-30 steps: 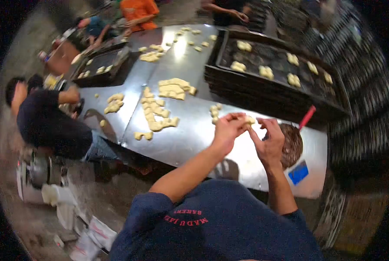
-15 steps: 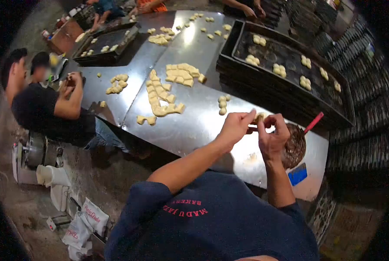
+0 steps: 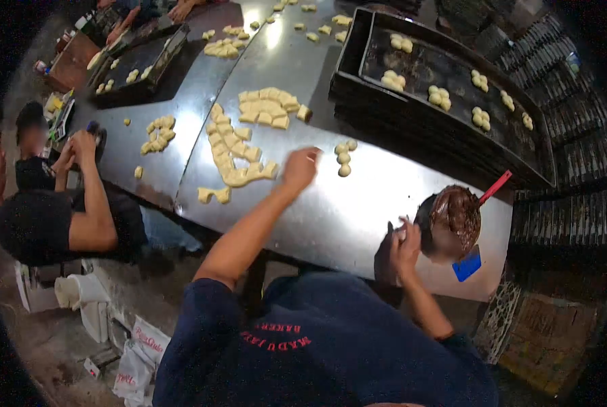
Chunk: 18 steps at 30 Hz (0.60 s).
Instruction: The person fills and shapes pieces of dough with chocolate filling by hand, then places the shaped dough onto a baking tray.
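Hovers with half-curled left hand (image 3: 302, 168) between cut yellow dough pieces (image 3: 232, 141) at nine o'clock and cream-coloured dough balls (image 3: 345, 160) at three, loosely curled right hand (image 3: 406, 247) near dark bowl (image 3: 423, 216) of brown paste (image 3: 458, 214) at two; cannot tell either's contents.

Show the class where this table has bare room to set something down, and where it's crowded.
Largely bare: the table bordered by left hand, dough balls, bowl and right hand; also the strip between cut dough and tray stack. Crowded: among that dough, and by the bowl, near the blue item.
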Available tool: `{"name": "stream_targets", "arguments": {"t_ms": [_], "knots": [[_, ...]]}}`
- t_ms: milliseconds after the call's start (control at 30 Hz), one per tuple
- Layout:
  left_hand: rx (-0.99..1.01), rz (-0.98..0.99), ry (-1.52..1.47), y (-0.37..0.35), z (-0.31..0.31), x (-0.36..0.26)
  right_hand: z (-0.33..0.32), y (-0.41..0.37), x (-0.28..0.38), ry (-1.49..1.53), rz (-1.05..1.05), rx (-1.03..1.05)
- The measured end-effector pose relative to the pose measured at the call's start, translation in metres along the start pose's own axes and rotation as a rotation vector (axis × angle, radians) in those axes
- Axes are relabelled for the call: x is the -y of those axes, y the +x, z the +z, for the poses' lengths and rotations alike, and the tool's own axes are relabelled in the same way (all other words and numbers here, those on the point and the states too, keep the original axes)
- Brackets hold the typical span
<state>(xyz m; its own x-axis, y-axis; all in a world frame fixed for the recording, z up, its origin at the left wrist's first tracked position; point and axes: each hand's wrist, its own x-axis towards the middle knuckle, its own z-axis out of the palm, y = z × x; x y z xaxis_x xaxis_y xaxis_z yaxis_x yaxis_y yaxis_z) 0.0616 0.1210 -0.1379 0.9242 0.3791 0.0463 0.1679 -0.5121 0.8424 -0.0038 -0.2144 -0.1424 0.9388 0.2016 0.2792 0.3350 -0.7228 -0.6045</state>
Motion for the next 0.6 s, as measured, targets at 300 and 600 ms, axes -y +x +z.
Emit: {"name": "stream_targets", "arguments": {"t_ms": [300,600], "knots": [[-0.36,0.565,0.59,0.139,-0.029,0.208,0.086,0.069,-0.012,-0.023,-0.252,-0.042],[0.121,0.232,0.192,-0.044,0.033,-0.013,0.063,0.026,0.034,0.013,-0.208,0.094]]}}
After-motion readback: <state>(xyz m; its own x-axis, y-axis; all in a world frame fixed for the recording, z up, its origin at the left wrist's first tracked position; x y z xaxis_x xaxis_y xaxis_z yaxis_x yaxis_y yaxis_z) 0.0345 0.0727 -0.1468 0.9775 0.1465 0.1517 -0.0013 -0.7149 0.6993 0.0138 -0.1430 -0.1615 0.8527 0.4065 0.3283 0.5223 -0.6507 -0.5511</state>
